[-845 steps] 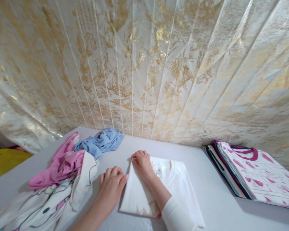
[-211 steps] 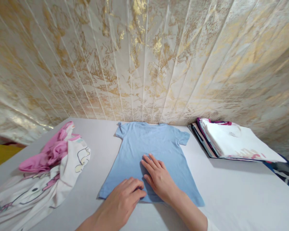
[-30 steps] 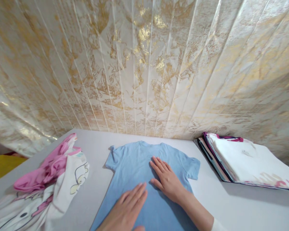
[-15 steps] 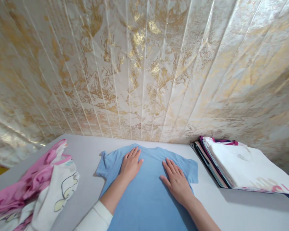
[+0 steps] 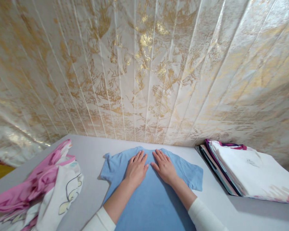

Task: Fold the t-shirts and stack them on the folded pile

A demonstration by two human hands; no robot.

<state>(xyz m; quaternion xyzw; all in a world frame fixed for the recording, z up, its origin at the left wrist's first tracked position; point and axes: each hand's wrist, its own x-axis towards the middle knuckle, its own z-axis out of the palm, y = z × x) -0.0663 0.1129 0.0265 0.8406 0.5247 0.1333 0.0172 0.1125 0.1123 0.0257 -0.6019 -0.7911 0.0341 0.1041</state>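
A light blue T-shirt (image 5: 151, 199) lies spread on the table, its collar toward the wall and its short sleeves out to both sides. My left hand (image 5: 136, 168) rests flat on it just below the collar, left of the middle, fingers stretched out. Close beside it, my right hand (image 5: 165, 166) also presses flat on the cloth, right of the middle, with the thumb pointing inward. Neither hand grips the fabric. The shirt's lower part runs out of the picture at the bottom.
On the left lies a rumpled pink and white garment (image 5: 50, 183) with a cartoon print. A stack of folded clothes (image 5: 257, 170), white on top, sits at the right. The pale table (image 5: 91, 154) ends against a gold-patterned curtain (image 5: 144, 70).
My right hand has slid inward and up toward the collar, closer to my left hand. My left hand stays flat on the shirt. The whole view has shifted slightly.
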